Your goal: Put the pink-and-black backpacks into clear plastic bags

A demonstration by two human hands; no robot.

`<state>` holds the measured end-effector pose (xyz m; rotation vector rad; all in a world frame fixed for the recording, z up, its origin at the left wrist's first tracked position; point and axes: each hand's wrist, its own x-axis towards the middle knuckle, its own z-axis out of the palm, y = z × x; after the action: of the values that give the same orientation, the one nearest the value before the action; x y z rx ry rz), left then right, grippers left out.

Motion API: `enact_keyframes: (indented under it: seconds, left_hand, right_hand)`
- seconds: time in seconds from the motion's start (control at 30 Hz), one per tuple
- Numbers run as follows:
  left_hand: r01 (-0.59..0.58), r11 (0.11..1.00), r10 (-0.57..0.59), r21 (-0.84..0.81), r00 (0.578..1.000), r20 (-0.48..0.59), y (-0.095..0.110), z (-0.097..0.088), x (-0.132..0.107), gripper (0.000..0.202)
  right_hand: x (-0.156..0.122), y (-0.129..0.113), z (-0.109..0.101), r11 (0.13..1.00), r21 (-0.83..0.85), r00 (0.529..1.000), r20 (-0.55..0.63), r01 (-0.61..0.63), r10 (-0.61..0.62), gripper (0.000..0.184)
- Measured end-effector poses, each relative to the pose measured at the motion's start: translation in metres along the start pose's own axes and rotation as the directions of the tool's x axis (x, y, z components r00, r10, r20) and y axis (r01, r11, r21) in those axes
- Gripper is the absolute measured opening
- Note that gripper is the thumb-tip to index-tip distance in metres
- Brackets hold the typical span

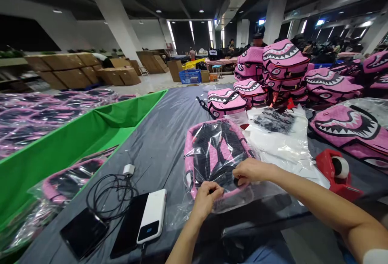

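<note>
A pink and black backpack (216,151) lies strap side up on the dark table, inside a clear plastic bag (257,191). My left hand (207,197) is at the near edge of the pack, its fingers curled in a pinch on the plastic. Further right and slightly higher, my right hand (254,171) has its fingers closed at the lower right of the pack, gripping the plastic too. Loose film spreads out along the near and right sides of the pack.
Left of the table is a green-lined bin (121,114) with bagged backpacks. A white power bank (152,215), black cable (112,195) and black wallet-like item (84,233) lie left. Right are white plastic bags (279,134), a red tape dispenser (338,173) and stacked pink backpacks (285,64).
</note>
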<state>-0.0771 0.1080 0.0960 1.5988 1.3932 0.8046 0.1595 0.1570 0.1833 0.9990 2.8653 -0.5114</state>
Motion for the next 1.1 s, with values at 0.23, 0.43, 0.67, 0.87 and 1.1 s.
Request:
enact_keyframes:
  seconds: [0.23, 0.43, 0.67, 0.87, 1.1]
  left_hand:
    - [-0.050, 0.998, 0.049, 0.041, 0.998, 0.028, -0.003, 0.000, -0.002, 0.033]
    - [-0.065, 0.996, 0.063, 0.064, 0.998, 0.026, -0.004, 0.003, 0.000, 0.033]
    - [-0.177, 0.962, 0.180, 0.208, 0.984, 0.004, -0.002, -0.006, -0.016, 0.023]
    - [-0.184, 0.902, 0.253, 0.391, 0.958, -0.132, -0.027, -0.043, -0.041, 0.013]
    - [-0.109, 0.981, 0.137, 0.158, 0.974, -0.181, -0.037, -0.048, -0.027, 0.029]
  right_hand:
    - [-0.001, 0.017, 0.003, 0.946, 0.120, 0.944, -0.106, -0.301, 0.313, 0.022]
    - [-0.027, -0.015, 0.023, 0.960, 0.093, 0.923, -0.267, -0.263, 0.278, 0.016]
    - [-0.008, -0.010, 0.037, 0.966, 0.065, 0.964, -0.073, -0.249, 0.254, 0.039]
    - [-0.003, -0.006, 0.038, 0.954, 0.086, 0.955, -0.042, -0.288, 0.292, 0.045]
    - [-0.068, -0.009, 0.045, 0.957, 0.285, 0.814, -0.542, -0.057, 0.210, 0.029]
